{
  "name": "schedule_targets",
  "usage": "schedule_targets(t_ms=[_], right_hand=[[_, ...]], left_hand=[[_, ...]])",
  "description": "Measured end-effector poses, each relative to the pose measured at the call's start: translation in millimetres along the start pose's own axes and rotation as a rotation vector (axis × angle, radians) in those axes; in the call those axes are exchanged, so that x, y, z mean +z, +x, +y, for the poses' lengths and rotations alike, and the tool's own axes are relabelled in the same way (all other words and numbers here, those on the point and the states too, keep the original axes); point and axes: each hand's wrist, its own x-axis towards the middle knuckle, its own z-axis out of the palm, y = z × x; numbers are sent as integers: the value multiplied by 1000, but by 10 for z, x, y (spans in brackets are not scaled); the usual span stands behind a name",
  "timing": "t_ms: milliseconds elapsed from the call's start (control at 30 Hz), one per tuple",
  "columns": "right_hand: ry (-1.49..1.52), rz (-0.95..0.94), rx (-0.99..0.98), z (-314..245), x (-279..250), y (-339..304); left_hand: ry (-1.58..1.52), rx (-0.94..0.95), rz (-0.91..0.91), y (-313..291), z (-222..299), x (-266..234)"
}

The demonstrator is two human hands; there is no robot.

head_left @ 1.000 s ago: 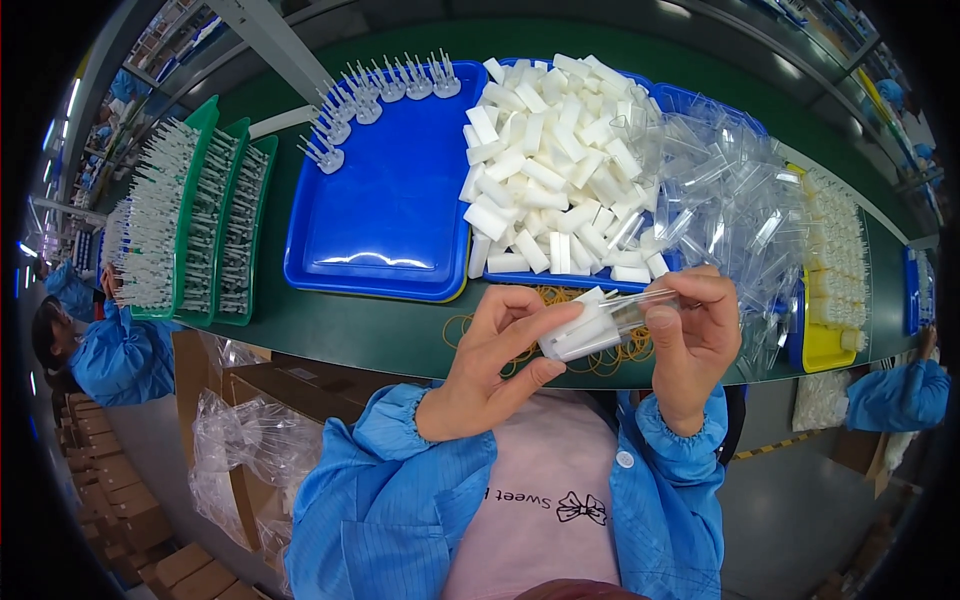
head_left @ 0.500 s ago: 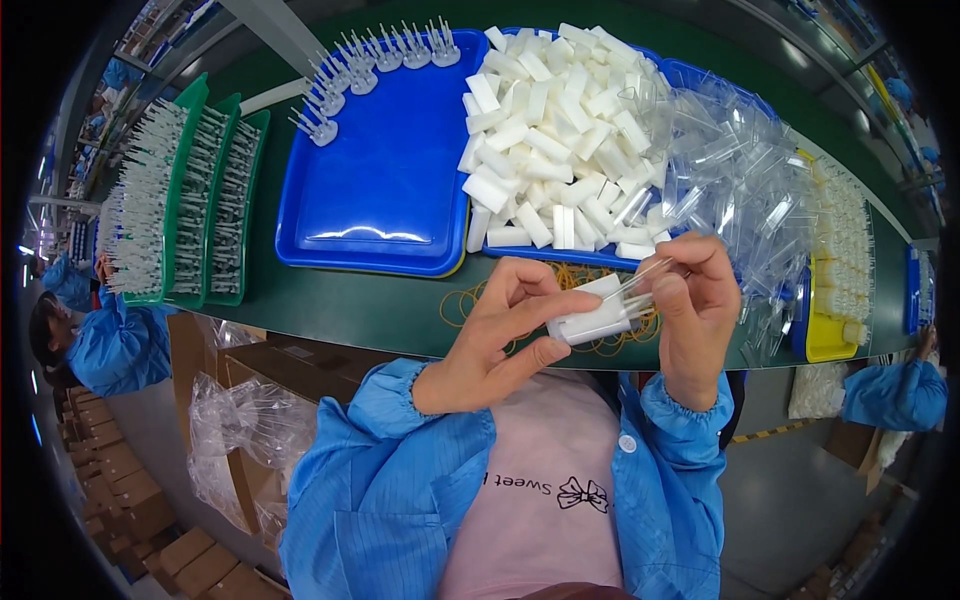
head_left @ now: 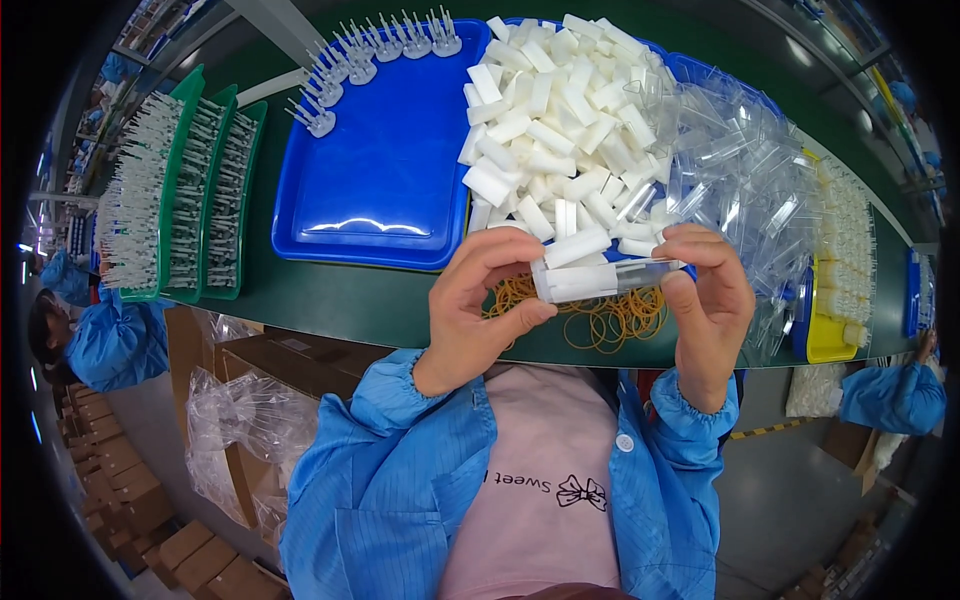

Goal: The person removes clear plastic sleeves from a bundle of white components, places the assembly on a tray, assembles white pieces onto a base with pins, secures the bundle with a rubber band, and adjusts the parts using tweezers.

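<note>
Both hands are raised over the near edge of the table, a small bundle held level between them. My left hand (head_left: 478, 300) is closed on its left end, fingers above and thumb below a clear round end. White foam blocks (head_left: 578, 247) lie lengthwise in the bundle, and thin white prongs (head_left: 630, 266) point out of it toward the right. My right hand (head_left: 712, 300) pinches the other end, where a clear plastic sleeve (head_left: 652, 274) runs along the prongs. Its fingertips partly cover that end. Loose yellow-brown rubber bands (head_left: 610, 325) lie beneath.
An upright row of white pronged parts (head_left: 360, 68) curves round a blue tray (head_left: 370, 190). Right of it are heaped foam blocks (head_left: 560, 130) and clear sleeves (head_left: 740, 170). Green trays (head_left: 172, 200) of pronged parts stand left; a yellow tray (head_left: 830, 330) stands right. People (head_left: 115, 340) sit nearby.
The bundle has turned more level and moved slightly up and away from me. My hands have spread to its two ends, and the rubber bands show more below.
</note>
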Motion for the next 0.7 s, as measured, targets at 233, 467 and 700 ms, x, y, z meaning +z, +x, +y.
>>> schedule_targets(t_ms=[233, 467, 700], right_hand=[[108, 66, 152, -56, 43, -6], [41, 5, -35, -44, 54, -82], [3, -13, -57, -105, 181, -235]], left_hand=[[-286, -127, -19, -36, 17, 16], [-535, -383, -12, -22, 142, -20], [-531, -224, -55, -123, 92, 47]])
